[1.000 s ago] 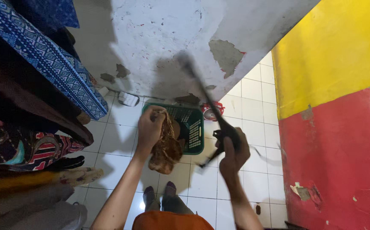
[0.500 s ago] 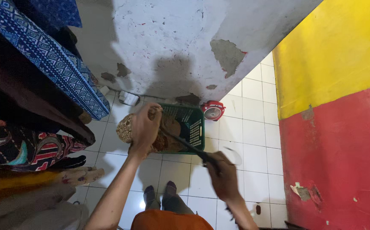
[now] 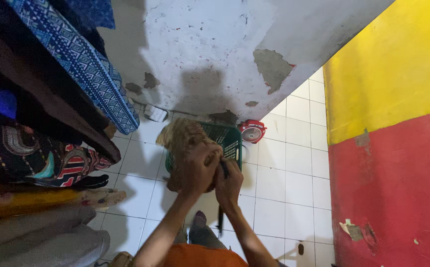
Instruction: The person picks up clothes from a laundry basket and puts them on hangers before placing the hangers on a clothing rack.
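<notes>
Overhead, one small room: a floor of glossy white square tiles point(image 3: 274, 183), one white plastered wall point(image 3: 200, 44) with four or so grey patches of fallen plaster, and one wall at the right painted yellow above, red below point(image 3: 388, 148).

Far left: one crowded row of hanging patterned cloths point(image 3: 51, 123), among them a blue diamond-print length, a dark piece with red and teal motifs, and a yellow one; the exact count cannot be told.

Against the white wall's foot: one small white boxy object point(image 3: 154, 113).

Centre: one green slotted plastic laundry basket point(image 3: 230, 141) standing on the tiles. Above its near edge, one brown mottled crumpled garment point(image 3: 183, 141), gripped by the left hand point(image 3: 200, 168), fingers closed round it. Touching it, the right hand point(image 3: 229, 184) is closed on one slim dark rod-like hanger point(image 3: 220, 217), which runs down from the fist.

Just beside the basket: one small red round fan point(image 3: 252, 132).

Two feet below.
</notes>
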